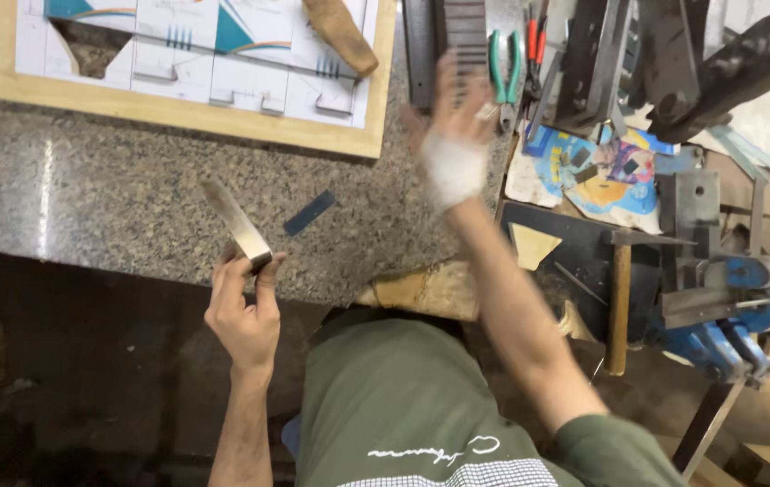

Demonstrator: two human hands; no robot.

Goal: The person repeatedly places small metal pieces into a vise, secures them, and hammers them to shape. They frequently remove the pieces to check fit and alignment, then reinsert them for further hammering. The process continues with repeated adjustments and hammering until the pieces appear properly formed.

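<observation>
Speckled granite bench (132,207) is carrying a wood-framed board (196,113) at its far edge. Left hand (242,311) is gripping a tilted flat steel bar (237,225) near the front edge, beside a small blue strip (309,213). Bandaged right hand (455,126), blurred, fingers spread and released, is reaching towards green-handled pliers (504,68).

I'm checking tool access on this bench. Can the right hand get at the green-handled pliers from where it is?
Probably yes. The right hand, wrapped in white bandage, is raised and blurred right beside the green-handled pliers, and nothing lies between them. The left hand holds a flat metal bar and stays clear.

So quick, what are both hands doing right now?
Left hand: closed, pinching a flat metal bar.
Right hand: bandaged, blurred, fingers spread open, holding nothing, near green-handled pliers.
</observation>
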